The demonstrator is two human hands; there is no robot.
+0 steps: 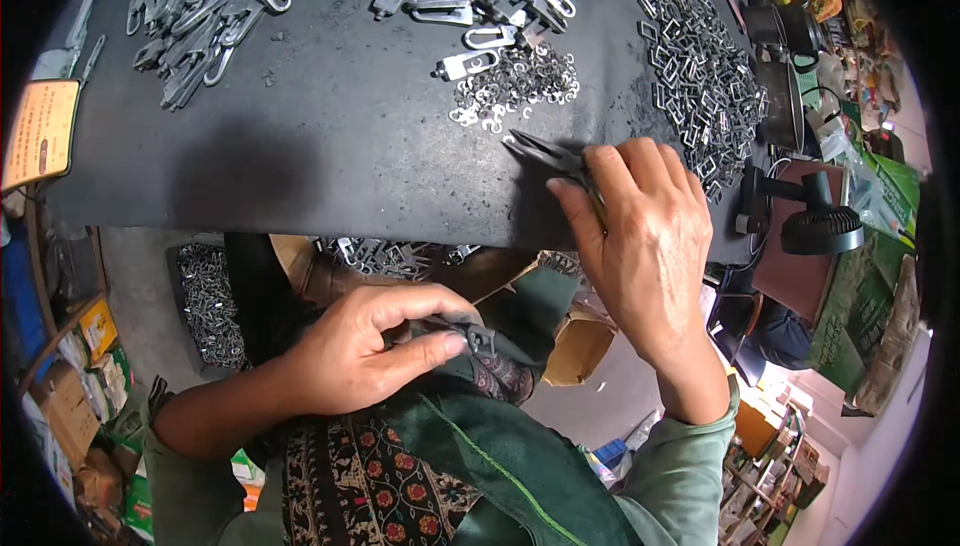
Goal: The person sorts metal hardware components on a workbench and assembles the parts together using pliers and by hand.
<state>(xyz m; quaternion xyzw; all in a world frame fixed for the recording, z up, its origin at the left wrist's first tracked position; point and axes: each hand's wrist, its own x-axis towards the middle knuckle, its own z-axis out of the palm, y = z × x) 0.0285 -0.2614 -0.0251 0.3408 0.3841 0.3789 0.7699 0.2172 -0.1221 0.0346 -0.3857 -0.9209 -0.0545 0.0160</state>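
Observation:
My right hand (650,236) is wrapped round a pair of needle-nose pliers (548,153) over the black tabletop. The pliers' tips point left, by the lower edge of a heap of small open metal rings (525,86). A ring seems to be at the tips, too small to be sure. Below the table's near edge, over my lap, my left hand (365,351) pinches a dark grey metal piece (478,334) between thumb and fingers. Its far end is hidden by my fingers. Long looped metal pieces (205,21) lie in heaps along the far side.
Many small rectangular metal frames (705,86) spread over the table's right side. A black fan (820,221) juts out at the right edge. A phone-like yellow screen (45,131) stands at the left edge. Below are a tray of small metal parts (210,306) and a cardboard box (580,346).

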